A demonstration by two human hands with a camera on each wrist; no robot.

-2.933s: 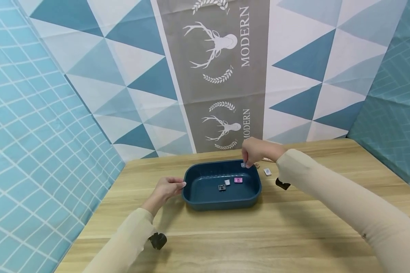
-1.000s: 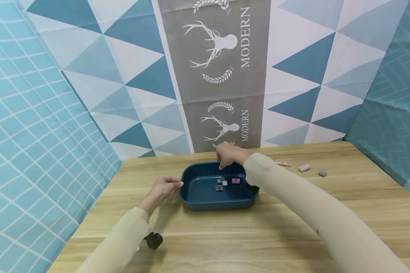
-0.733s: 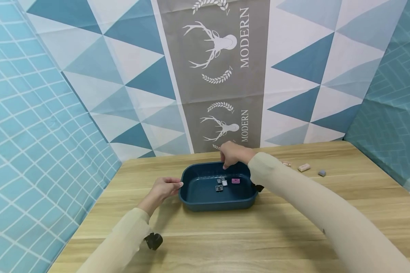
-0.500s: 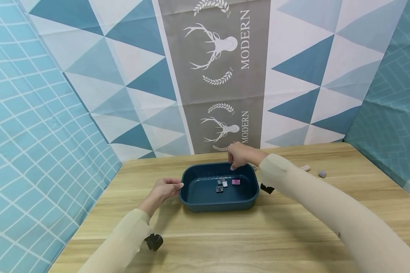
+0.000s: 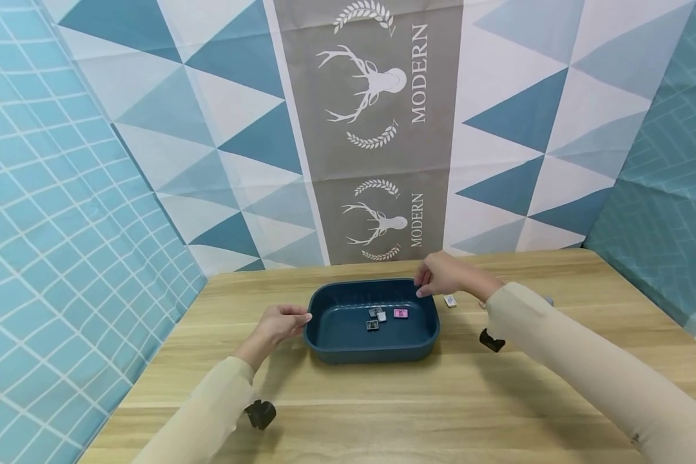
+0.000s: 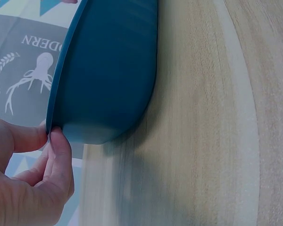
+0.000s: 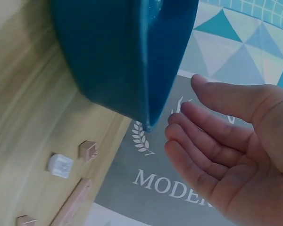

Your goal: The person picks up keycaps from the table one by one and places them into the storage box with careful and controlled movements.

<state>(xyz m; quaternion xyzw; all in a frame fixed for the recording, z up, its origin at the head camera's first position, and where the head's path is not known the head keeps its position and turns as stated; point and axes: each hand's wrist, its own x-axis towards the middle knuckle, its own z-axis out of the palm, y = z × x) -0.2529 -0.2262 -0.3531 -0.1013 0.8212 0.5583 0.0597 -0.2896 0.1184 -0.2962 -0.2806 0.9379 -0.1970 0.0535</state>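
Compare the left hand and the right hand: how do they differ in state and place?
The left hand pinches the tray by its rim; the right hand holds nothing, its fingers loosely curved. The left hand is at the tray's left end; the right hand is near its far right corner. Both are bare and extend from cream sleeves.

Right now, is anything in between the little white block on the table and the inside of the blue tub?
Yes: the right wall of the blue tub stands between them. The white block lies outside on the table, so it probably needs lifting over. The right hand hovers nearby.
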